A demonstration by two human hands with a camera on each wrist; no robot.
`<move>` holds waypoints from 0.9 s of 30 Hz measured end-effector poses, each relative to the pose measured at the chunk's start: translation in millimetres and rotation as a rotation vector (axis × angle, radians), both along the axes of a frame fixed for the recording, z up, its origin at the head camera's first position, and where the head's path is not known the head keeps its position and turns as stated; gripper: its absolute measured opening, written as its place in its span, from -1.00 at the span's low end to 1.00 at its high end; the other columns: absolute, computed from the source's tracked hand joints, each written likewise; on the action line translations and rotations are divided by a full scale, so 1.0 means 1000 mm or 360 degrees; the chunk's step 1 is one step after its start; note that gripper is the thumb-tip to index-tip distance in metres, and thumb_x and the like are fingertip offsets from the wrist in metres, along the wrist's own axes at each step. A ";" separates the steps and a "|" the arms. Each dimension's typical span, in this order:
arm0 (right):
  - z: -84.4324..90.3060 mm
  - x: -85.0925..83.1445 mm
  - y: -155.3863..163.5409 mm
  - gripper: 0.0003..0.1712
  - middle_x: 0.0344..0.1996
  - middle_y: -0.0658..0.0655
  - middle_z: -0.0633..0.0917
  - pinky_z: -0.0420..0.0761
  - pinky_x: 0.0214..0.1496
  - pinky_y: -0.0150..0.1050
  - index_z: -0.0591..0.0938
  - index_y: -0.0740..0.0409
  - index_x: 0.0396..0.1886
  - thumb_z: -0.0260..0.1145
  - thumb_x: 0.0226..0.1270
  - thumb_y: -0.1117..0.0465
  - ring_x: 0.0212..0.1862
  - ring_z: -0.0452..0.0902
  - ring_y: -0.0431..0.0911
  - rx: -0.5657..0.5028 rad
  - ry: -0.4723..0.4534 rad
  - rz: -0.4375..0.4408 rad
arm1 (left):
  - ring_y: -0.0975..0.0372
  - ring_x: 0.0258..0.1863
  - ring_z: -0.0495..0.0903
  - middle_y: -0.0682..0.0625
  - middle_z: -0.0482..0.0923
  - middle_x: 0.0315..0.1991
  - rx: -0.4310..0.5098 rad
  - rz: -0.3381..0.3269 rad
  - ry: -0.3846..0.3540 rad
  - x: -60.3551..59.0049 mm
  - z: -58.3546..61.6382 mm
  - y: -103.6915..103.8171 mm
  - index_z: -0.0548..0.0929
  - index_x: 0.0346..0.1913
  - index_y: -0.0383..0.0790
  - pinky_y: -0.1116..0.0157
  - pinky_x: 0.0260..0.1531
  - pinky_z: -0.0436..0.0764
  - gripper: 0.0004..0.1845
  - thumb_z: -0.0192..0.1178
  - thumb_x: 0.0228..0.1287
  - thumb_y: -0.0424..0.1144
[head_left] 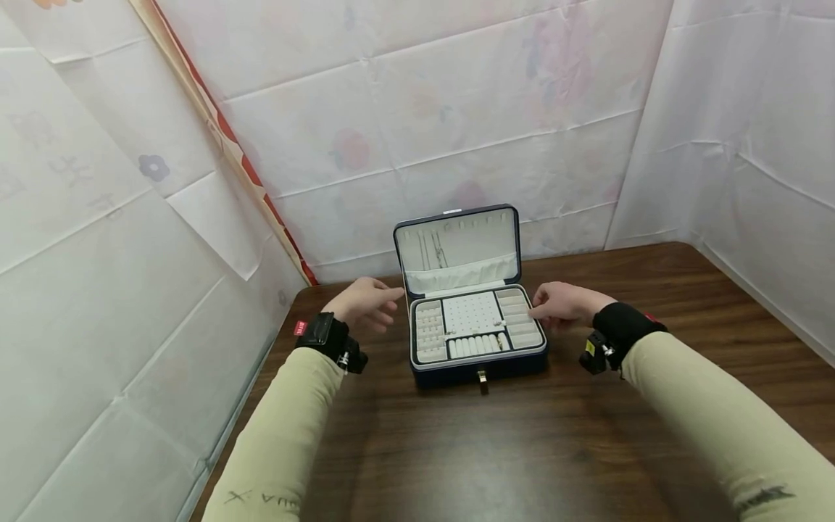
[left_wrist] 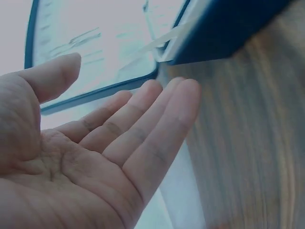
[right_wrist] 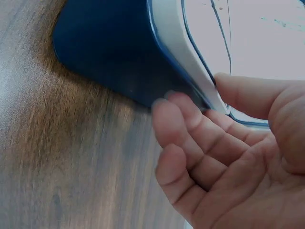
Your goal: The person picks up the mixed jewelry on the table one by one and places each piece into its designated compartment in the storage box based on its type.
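A dark blue jewellery box (head_left: 457,371) stands open on the wooden table (head_left: 496,457), its lid (head_left: 457,246) upright and its cream tray split into small compartments. My left hand (head_left: 372,303) hovers just left of the box with straight fingers and holds nothing. In the left wrist view that hand (left_wrist: 143,129) is palm up beside the box corner (left_wrist: 224,28). My right hand (head_left: 557,304) is at the box's right edge. In the right wrist view its fingers (right_wrist: 190,129) are loosely bent against the blue wall (right_wrist: 109,52), with the thumb above the rim.
White patterned cloth (head_left: 457,109) covers the walls behind and on both sides, close to the table's left and back edges. Bare table top lies in front of the box. A small clasp (head_left: 483,377) hangs at the box's front.
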State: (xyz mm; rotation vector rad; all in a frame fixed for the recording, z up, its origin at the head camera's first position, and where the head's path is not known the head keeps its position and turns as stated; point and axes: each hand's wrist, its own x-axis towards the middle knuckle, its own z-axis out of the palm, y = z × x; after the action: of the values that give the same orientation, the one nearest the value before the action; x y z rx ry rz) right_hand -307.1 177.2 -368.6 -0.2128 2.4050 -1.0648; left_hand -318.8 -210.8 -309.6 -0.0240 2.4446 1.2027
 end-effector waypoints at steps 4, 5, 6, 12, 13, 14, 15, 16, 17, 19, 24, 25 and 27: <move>0.000 0.002 0.006 -0.64 -0.46 0.11 0.62 0.56 -0.38 -0.23 0.51 0.31 -0.05 0.28 0.50 0.07 -0.45 0.60 -0.10 -0.0023 -0.0061 0.0085 | -0.20 0.27 0.54 -0.33 0.40 0.39 0.0166 0.0031 -0.0031 -0.001 0.017 0.001 0.19 0.55 -0.36 -0.05 0.16 0.61 -0.26 0.07 0.57 0.06; 0.000 0.002 0.007 -0.64 -0.44 0.10 0.63 0.57 -0.36 -0.23 0.54 0.32 -0.05 0.27 0.51 0.06 -0.43 0.62 -0.09 -0.0026 -0.0077 0.0095 | -0.21 0.31 0.50 -0.34 0.37 0.42 0.0208 0.0040 -0.0034 -0.001 0.022 0.001 0.15 0.57 -0.35 -0.06 0.21 0.57 -0.24 0.05 0.58 0.07; 0.000 0.002 0.009 -0.64 -0.43 0.10 0.65 0.58 -0.35 -0.22 0.56 0.32 -0.06 0.27 0.52 0.06 -0.42 0.64 -0.09 -0.0030 -0.0089 0.0107 | -0.21 0.34 0.47 -0.34 0.34 0.44 0.0255 0.0053 -0.0034 -0.002 0.026 0.001 0.10 0.59 -0.34 -0.07 0.24 0.55 -0.22 0.05 0.57 0.09; -0.001 0.003 0.013 -0.62 -0.37 0.15 0.74 0.68 -0.26 -0.18 0.67 0.30 -0.01 0.25 0.53 0.04 -0.36 0.72 -0.06 -0.0029 -0.0152 0.0102 | -0.21 0.42 0.36 -0.31 0.13 0.56 0.0490 0.0136 -0.0013 -0.011 0.044 0.003 -0.05 0.64 -0.24 -0.07 0.34 0.45 -0.12 0.01 0.55 0.18; -0.001 0.003 0.013 -0.62 -0.37 0.15 0.75 0.69 -0.25 -0.18 0.68 0.30 -0.01 0.25 0.53 0.04 -0.35 0.72 -0.06 -0.0028 -0.0162 0.0094 | -0.21 0.43 0.35 -0.30 0.10 0.57 0.0514 0.0146 -0.0008 -0.012 0.046 0.004 -0.05 0.64 -0.24 -0.07 0.34 0.44 -0.12 0.00 0.55 0.20; -0.001 0.003 0.013 -0.62 -0.37 0.16 0.75 0.70 -0.25 -0.18 0.68 0.30 -0.02 0.24 0.54 0.04 -0.35 0.73 -0.06 -0.0028 -0.0168 0.0092 | -0.21 0.43 0.34 -0.29 0.08 0.59 0.0546 0.0166 -0.0007 -0.014 0.048 0.005 -0.04 0.64 -0.25 -0.07 0.36 0.43 -0.11 0.00 0.54 0.22; 0.000 0.003 0.014 -0.62 -0.37 0.17 0.76 0.70 -0.25 -0.18 0.68 0.30 -0.03 0.24 0.54 0.04 -0.35 0.74 -0.06 -0.0026 -0.0170 0.0094 | -0.21 0.44 0.32 -0.28 0.06 0.60 0.0568 0.0180 -0.0003 -0.016 0.050 0.006 -0.02 0.63 -0.26 -0.07 0.36 0.42 -0.10 0.00 0.53 0.23; 0.000 0.003 0.014 -0.63 -0.36 0.18 0.76 0.71 -0.25 -0.17 0.68 0.30 -0.03 0.24 0.55 0.04 -0.35 0.74 -0.06 -0.0025 -0.0170 0.0098 | -0.22 0.46 0.30 -0.27 0.04 0.60 0.0585 0.0183 0.0000 -0.017 0.052 0.007 -0.02 0.63 -0.27 -0.07 0.37 0.41 -0.10 -0.02 0.53 0.25; 0.000 0.003 0.014 -0.63 -0.36 0.19 0.76 0.71 -0.25 -0.17 0.68 0.31 -0.04 0.23 0.55 0.05 -0.35 0.74 -0.05 -0.0026 -0.0168 0.0104 | -0.23 0.47 0.27 -0.26 0.02 0.61 0.0598 0.0180 0.0005 -0.018 0.053 0.009 -0.03 0.63 -0.28 -0.06 0.38 0.40 -0.09 -0.04 0.53 0.26; 0.001 0.004 0.014 -0.64 -0.36 0.20 0.77 0.72 -0.24 -0.15 0.68 0.31 -0.05 0.23 0.55 0.06 -0.34 0.74 -0.04 -0.0025 -0.0165 0.0105 | -0.22 0.51 0.20 -0.24 -0.03 0.63 0.0624 0.0181 0.0013 -0.020 0.057 0.013 -0.06 0.64 -0.27 -0.05 0.40 0.38 -0.08 -0.07 0.53 0.27; 0.003 0.005 0.014 -0.65 -0.34 0.20 0.77 0.72 -0.22 -0.13 0.68 0.31 -0.08 0.22 0.56 0.07 -0.33 0.74 -0.04 -0.0021 -0.0150 0.0129 | -0.18 0.58 0.04 -0.18 -0.17 0.67 0.0724 0.0193 0.0010 -0.022 0.063 0.023 -0.19 0.67 -0.12 0.01 0.47 0.28 -0.08 -0.11 0.53 0.29; 0.003 0.005 0.013 -0.65 -0.34 0.20 0.77 0.72 -0.22 -0.13 0.68 0.31 -0.10 0.22 0.56 0.07 -0.33 0.74 -0.04 -0.0021 -0.0147 0.0135 | -0.18 0.59 0.02 -0.17 -0.19 0.67 0.0752 0.0198 0.0008 -0.023 0.063 0.025 -0.21 0.67 -0.10 0.01 0.49 0.25 -0.08 -0.11 0.53 0.30; 0.003 0.005 0.013 -0.66 -0.35 0.19 0.77 0.72 -0.22 -0.12 0.68 0.30 -0.13 0.22 0.57 0.08 -0.33 0.74 -0.05 -0.0021 -0.0140 0.0142 | -0.17 0.60 -0.03 -0.15 -0.24 0.67 0.0787 0.0188 0.0006 -0.026 0.064 0.027 -0.25 0.67 -0.08 0.01 0.52 0.17 -0.06 -0.13 0.52 0.32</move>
State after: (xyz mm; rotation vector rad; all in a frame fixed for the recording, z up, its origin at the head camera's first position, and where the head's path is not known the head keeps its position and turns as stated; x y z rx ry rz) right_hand -302.4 190.0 -365.1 -0.2698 2.2887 -1.0285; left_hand -344.3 -183.4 -246.0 -0.0229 2.1068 1.8265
